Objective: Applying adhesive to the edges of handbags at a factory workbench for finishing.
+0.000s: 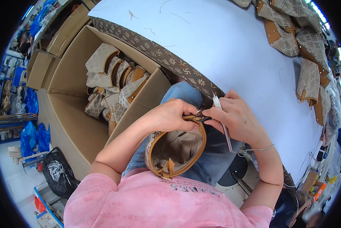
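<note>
A small patterned beige bag with tan leather trim lies open on my lap, its mouth facing up. My left hand grips the bag's rim at the far end, by a small metal ring. My right hand pinches the same spot on the rim from the right. A thin white and grey tool runs through my right hand's fingers and sticks out below the hand. A thin bracelet sits on my right wrist.
A white worktable with a patterned edge strip lies ahead; several similar bags are lined along its right side. To my left stands a large open cardboard box with several finished bags piled in it. Blue and black sacks lie on the floor at far left.
</note>
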The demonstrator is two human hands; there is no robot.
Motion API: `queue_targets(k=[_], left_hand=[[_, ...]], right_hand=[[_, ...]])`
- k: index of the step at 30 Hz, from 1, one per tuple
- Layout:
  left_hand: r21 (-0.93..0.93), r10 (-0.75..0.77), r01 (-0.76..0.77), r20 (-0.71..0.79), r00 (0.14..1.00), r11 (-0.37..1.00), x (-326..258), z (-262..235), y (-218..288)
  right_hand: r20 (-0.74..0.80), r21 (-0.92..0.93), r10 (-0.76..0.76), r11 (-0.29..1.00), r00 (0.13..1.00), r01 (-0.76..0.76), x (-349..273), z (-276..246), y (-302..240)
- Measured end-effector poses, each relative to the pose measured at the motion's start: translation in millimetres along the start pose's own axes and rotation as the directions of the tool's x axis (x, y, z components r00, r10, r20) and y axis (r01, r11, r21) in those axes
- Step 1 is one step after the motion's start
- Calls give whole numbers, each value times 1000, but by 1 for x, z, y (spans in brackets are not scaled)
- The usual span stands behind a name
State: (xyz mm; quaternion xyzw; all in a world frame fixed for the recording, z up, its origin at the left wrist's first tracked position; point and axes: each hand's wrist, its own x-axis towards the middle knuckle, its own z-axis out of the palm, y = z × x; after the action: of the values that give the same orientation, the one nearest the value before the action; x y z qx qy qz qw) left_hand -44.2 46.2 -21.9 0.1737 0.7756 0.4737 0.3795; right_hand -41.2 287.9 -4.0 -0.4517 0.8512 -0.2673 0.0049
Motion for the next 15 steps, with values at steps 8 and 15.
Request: queue_targets(k=[8,15], left_hand=[[4,0,0,-4,1000,1000,2,2,0],[33,1,-1,-10,1000,999,3,4,-2]], right_hand=[[23,-87,-15,996,1000,17,0,-4,-5],[104,-119,-7,993,995,19,7,-15,-13]])
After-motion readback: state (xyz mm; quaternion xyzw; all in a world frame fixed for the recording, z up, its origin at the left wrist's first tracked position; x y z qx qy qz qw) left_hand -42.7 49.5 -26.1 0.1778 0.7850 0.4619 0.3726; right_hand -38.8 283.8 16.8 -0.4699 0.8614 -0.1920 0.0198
